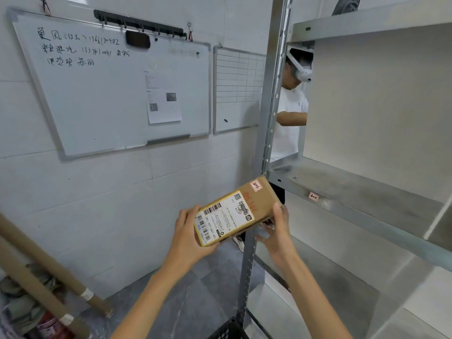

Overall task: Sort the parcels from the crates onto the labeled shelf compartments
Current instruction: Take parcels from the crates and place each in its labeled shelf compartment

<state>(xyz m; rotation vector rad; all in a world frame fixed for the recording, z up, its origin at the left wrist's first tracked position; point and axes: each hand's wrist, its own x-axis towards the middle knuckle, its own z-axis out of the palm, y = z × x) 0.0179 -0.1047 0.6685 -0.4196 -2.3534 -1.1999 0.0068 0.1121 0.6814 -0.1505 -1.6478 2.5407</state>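
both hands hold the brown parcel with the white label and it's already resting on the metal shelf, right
Not resting on it. The left hand and right hand do hold the brown parcel with the white label, but it is up in the air, in front of the corner post of the metal shelf, as the head view shows.

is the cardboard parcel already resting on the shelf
No, the left hand and right hand hold the cardboard parcel in the air, short of the metal shelf.
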